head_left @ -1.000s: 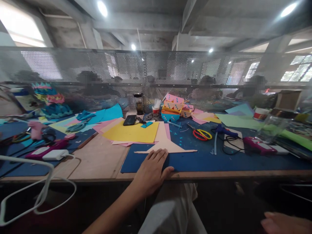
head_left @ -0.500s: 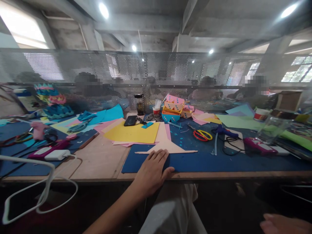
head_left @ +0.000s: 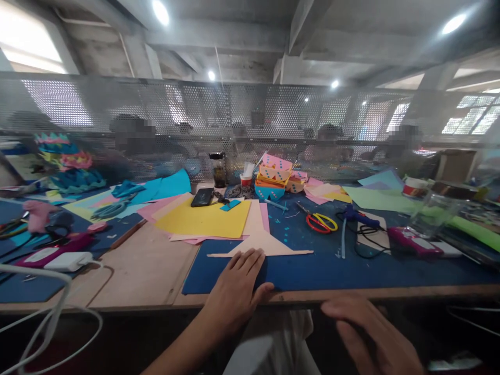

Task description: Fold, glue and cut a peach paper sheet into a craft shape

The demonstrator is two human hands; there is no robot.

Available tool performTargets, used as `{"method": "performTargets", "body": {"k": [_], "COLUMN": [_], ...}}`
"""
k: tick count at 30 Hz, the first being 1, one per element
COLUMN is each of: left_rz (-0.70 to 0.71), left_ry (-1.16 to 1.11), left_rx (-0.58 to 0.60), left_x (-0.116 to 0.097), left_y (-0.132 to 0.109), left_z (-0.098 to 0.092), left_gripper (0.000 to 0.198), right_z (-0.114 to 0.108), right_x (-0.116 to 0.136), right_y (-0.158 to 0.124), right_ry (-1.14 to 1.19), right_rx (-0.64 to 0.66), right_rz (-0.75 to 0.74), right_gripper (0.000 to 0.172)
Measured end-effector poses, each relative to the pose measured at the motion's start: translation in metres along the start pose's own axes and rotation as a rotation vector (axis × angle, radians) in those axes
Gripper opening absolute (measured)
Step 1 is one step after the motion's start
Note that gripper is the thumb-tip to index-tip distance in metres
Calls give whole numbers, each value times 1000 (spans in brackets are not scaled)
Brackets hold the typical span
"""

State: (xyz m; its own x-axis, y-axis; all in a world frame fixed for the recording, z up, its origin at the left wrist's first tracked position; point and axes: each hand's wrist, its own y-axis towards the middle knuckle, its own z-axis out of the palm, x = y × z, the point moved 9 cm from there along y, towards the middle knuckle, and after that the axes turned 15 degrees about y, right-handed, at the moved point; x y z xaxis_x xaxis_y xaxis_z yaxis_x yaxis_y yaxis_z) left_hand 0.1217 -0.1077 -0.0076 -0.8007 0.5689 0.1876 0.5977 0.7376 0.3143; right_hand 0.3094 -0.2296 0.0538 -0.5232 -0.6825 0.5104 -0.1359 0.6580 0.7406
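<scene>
My left hand (head_left: pixel 239 284) lies flat on the blue mat, its fingertips resting on the lower edge of a peach sheet piece (head_left: pixel 269 244) with two long thin side strips. Nothing is gripped in it. At the lower right, in front of the table edge, hovers my right hand (head_left: pixel 371 330), slightly blurred, with thumb and fingers apart and nothing visible in it. Beyond the peach piece lie a yellow sheet (head_left: pixel 207 219) and pink sheets. Red and yellow scissors (head_left: pixel 321 221) rest to the right of the piece.
A blue glue gun (head_left: pixel 361 214) with a black cord lies right of the scissors. Decorated boxes (head_left: pixel 273 174) are stacked at the back. A clear jar (head_left: pixel 435 211) stands on the right, a phone (head_left: pixel 202 197) on the yellow sheet. White cables (head_left: pixel 50 323) hang at the left.
My right hand has come up and left from the lower right corner toward the table edge. My left hand stays on the peach piece. The view has shifted slightly.
</scene>
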Motion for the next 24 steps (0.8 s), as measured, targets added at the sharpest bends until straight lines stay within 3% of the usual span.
{"method": "performTargets", "body": {"k": [6,11,14,24], "left_rz": [62,123,168,161], "left_ry": [46,40,30,-108], "left_rx": [-2,-67,-100,11], "left_x": [1,1,1,24], "left_y": [-2,-5,-5,5], "left_z": [7,6,-1,-13], "left_gripper": [67,78,86,91], "right_z": [73,110,119,116], "right_x": [-37,-67,-78,-76], "right_y": [48,66,67,79], "right_ry": [-1,-177,-193,-178], "right_rx": [272,396,449,457], "right_rz": [-40,-35,-28,-127], "right_gripper": [24,31,30,29]}}
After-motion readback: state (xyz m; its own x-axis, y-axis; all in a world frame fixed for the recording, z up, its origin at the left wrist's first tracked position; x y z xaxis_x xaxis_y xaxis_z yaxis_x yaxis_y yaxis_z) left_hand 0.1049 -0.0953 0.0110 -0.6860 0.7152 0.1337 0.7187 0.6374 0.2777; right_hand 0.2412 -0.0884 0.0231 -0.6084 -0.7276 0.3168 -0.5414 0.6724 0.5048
